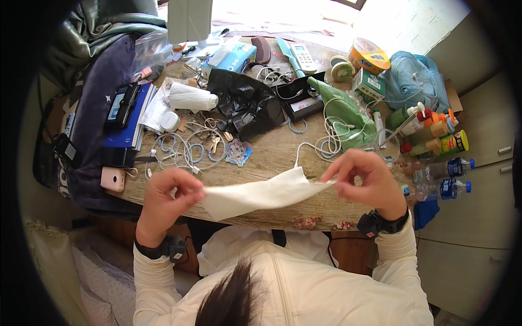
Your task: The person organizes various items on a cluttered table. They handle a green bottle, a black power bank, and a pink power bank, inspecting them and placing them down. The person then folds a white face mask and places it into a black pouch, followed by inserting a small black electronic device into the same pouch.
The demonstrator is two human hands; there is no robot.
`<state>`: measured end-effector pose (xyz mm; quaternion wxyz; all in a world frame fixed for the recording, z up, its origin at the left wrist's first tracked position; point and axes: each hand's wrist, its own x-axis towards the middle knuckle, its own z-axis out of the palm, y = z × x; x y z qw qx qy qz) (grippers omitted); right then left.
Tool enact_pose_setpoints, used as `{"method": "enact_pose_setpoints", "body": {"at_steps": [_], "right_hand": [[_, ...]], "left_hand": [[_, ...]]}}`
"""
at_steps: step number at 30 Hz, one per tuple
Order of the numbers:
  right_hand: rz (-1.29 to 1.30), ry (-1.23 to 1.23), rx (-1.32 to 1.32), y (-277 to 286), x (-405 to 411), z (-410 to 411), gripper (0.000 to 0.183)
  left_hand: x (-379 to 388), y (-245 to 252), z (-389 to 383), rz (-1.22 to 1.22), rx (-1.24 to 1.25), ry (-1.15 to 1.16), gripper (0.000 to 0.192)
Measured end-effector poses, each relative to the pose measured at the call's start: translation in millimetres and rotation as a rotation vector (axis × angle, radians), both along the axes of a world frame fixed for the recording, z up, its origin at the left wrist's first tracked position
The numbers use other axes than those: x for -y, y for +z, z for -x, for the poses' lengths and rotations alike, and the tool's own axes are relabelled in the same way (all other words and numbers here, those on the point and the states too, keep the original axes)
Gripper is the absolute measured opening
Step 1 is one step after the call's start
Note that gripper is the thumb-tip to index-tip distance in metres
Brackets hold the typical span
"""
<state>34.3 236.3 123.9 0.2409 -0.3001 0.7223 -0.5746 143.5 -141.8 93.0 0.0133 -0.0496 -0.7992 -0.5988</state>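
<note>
A white piece of cloth or soft tissue (261,195) is stretched between my two hands above the front edge of the wooden table (269,155). My left hand (169,201) pinches its left end between thumb and fingertips. At the other end, my right hand (361,181) pinches a corner. Behind the cloth lie a coiled white cable (189,150), a key (215,142) and a shiny cartoon charm (238,152). Another white cable (299,150) runs down to the cloth's upper edge, where its end is partly hidden.
A pink power bank (113,179) and blue notebook (132,118) lie left. Toward the back are a black plastic bag (248,102), a tissue pack (232,57) and a green pouch (346,114). Plastic bottles (442,189) lie right, near cabinets (469,212).
</note>
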Motion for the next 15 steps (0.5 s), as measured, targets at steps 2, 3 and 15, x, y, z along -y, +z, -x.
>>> {"method": "enact_pose_setpoints", "body": {"at_steps": [2, 3, 15], "right_hand": [[0.102, -0.111, 0.033, 6, 3, 2, 0.012], [0.203, -0.22, 0.072, 11, 4, 3, 0.013], [0.28, -0.176, -0.295, 30, -15, 1, 0.016]], "left_hand": [[-10, 14, 9, -0.1, -0.023, 0.07, 0.014], [-13, 19, 12, -0.202, -0.041, 0.141, 0.013], [-21, 34, 11, -0.086, -0.455, 0.102, 0.011]]}}
